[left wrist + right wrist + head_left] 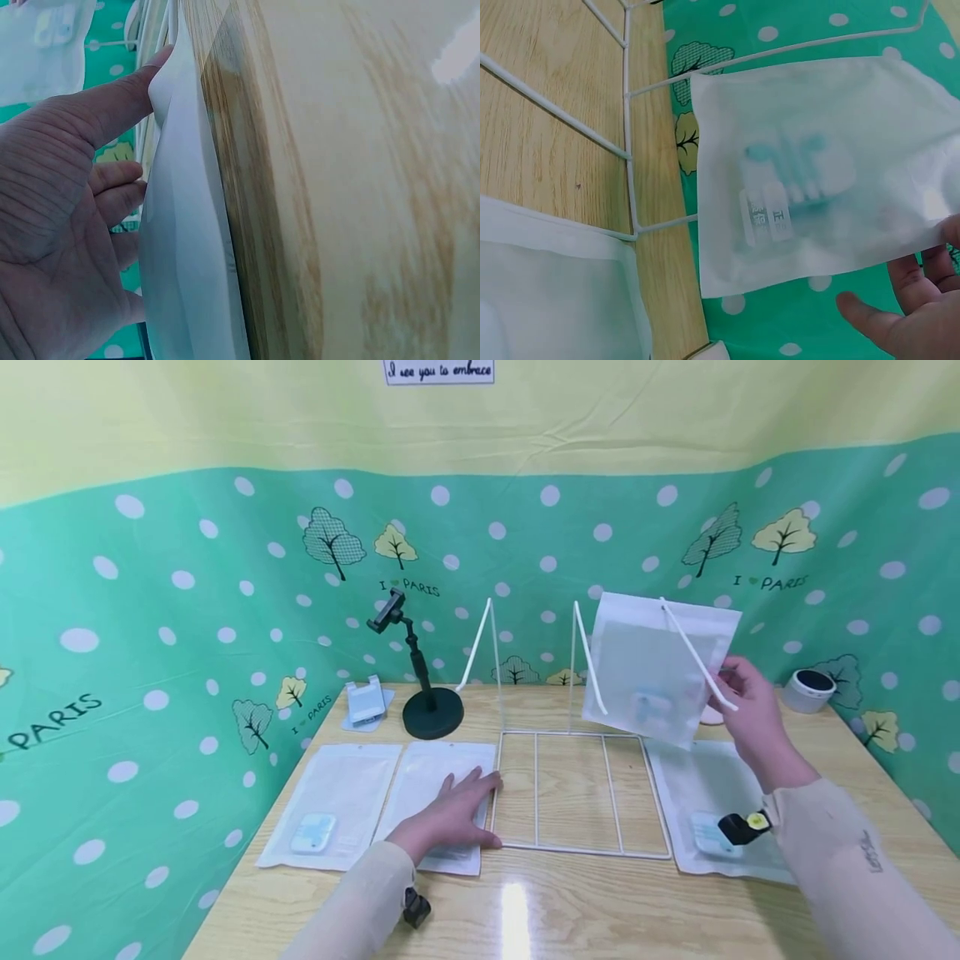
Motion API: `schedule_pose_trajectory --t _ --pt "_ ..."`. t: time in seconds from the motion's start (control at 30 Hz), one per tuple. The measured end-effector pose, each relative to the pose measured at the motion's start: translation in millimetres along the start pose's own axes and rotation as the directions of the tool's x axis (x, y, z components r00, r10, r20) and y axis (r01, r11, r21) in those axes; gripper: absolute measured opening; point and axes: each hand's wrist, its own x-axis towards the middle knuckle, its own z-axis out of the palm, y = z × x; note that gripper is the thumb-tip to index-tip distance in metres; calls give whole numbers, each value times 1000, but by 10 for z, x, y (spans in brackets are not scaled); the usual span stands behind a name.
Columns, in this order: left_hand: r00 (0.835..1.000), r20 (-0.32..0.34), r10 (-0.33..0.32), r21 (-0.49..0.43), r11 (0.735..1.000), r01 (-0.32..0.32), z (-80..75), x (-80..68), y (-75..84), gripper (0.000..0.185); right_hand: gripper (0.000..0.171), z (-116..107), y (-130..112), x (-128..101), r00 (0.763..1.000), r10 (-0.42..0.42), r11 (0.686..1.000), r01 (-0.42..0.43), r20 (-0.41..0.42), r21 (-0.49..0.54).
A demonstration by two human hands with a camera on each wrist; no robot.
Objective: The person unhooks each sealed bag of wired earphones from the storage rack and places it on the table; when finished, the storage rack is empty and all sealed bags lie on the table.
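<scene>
Left hand (453, 810) flat, pinning pouch (442, 793) at 7 o'clock; right hand (750, 710) pinches raised pouch (652, 664) over wire rack (581, 793), 1 o'clock.

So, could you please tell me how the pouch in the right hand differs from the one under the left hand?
The frosted white plastic pouch is held tilted in the air, pinched by the right hand; the flat white pouch lies on the wooden table, with the left hand resting on it. Both look translucent white and similar in size.
</scene>
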Motion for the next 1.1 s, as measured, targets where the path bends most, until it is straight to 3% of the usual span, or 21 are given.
schedule_pose_trajectory --t 0.2,0.43,0.5,0.7,0.93,1.1 --pt "1000 3 0 -9 1000 1 12 -7 3 93 18 -82 -51 -129 999 -17 999 19 43 -32" --pt "1000 7 -15 -1 1000 15 13 -2 5 93 15 -194 -70 -292 988 -102 970 74 113 230" --pt "1000 9 -15 -3 1000 15 7 -4 9 93 13 -215 -73 -338 985 -125 963 91 121 253" --pt "1000 9 -10 -10 1000 10 -12 -15 17 93 16 -295 -85 -500 982 -138 971 108 128 213" --pt "1000 -1 6 -16 1000 -6 -25 -23 23 93 22 -416 -104 -688 988 -89 982 66 129 177" --pt "1000 -3 6 -13 1000 -6 -25 -27 28 93 25 -472 -119 -808 987 -86 977 58 132 205"
